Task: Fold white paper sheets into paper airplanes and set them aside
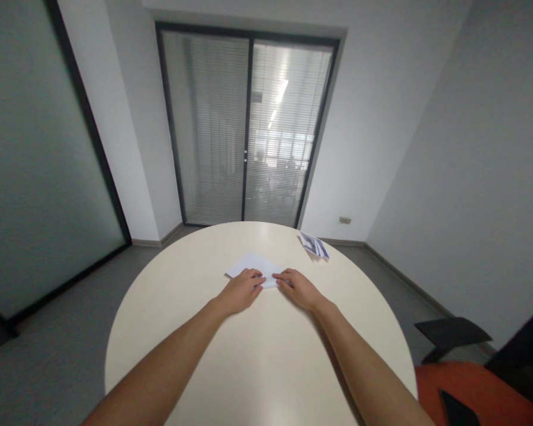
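A white sheet of paper (252, 261) lies on the round table, its near part apparently folded. At its near left edge, my left hand (243, 289) has bent fingers gripping and pressing the paper. Facing it from the right, my right hand (299, 289) holds down the near right edge with curled fingers. A small gap separates the fingertips of both hands, and white paper shows between them. The undersides of the fingers and the thumbs are partly hidden.
A printed, creased paper (314, 245) rests near the far right rim of the cream table (257, 361). An orange chair (466, 387) with a black armrest (455, 331) stands at the right. Beyond the table is a glass door (249, 130) with blinds.
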